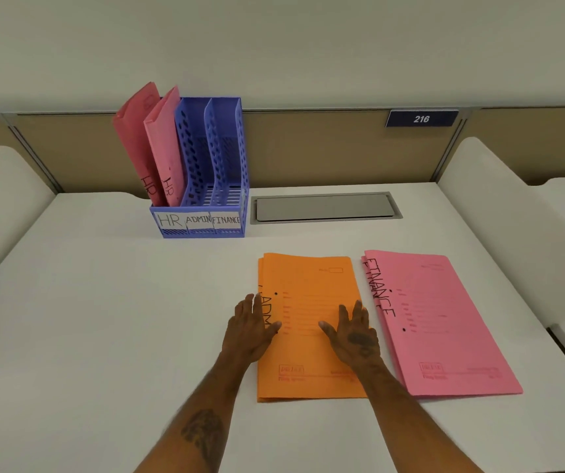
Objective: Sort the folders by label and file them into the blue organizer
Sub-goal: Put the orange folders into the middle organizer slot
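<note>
I see my left hand lying flat and released on the left edge of the orange folders, with the fingers spread over the written word ADMIN. My right hand is also flat and released, and it rests on the right part of the same orange pile. This pile lies on the white desk, and a second sheet edge shows under the top one. Just beside it on the right lie the pink folders marked FINANCE, a little tilted. Farther back on the left stands the blue organizer with labels HR, ADMIN and FINANCE. Two red folders marked HR stand in its left compartment. The other two compartments hold no folder.
</note>
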Action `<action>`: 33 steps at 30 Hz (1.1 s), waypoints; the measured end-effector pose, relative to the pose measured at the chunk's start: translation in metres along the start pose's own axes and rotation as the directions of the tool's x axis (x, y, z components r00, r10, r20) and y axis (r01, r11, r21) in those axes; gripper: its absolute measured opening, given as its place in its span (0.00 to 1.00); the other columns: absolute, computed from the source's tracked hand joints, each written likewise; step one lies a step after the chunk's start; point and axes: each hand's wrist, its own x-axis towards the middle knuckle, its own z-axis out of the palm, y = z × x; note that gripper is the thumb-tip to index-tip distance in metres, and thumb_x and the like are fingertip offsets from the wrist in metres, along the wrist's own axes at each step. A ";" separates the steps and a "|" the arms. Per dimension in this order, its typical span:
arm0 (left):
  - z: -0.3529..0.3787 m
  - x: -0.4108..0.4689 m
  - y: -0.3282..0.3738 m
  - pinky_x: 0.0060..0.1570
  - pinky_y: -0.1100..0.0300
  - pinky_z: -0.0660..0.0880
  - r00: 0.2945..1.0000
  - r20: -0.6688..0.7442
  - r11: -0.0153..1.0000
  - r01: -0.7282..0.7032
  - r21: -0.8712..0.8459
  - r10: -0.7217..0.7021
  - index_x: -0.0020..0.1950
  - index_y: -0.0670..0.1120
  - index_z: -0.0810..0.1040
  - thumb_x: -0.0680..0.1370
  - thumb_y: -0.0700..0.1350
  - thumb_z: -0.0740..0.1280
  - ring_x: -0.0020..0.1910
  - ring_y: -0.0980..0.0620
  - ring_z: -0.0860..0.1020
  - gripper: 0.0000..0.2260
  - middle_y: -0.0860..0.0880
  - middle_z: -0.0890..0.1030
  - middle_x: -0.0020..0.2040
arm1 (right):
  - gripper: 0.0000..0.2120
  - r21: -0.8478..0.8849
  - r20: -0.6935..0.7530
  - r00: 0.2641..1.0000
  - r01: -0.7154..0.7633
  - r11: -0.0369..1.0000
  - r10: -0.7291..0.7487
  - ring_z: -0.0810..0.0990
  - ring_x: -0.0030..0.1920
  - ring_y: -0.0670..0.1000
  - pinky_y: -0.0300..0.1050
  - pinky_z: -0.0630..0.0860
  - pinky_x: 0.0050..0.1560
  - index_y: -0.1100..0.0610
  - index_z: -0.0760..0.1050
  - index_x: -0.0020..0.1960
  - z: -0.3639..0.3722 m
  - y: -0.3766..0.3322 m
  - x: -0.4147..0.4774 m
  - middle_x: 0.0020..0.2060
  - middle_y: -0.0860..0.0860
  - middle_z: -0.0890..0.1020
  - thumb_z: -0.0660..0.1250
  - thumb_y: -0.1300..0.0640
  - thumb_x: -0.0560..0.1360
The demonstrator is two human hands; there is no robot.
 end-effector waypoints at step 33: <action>-0.055 -0.003 0.055 0.61 0.40 0.76 0.978 -0.064 0.593 0.068 -0.802 -0.200 0.71 0.48 0.68 0.78 0.50 0.69 0.60 0.44 0.80 0.22 0.47 0.78 0.66 | 0.31 0.381 -0.135 0.984 -0.058 0.923 0.118 0.74 0.64 0.59 0.53 0.75 0.59 0.58 0.68 0.70 -0.072 -0.024 0.023 0.66 0.58 0.75 0.53 0.36 0.79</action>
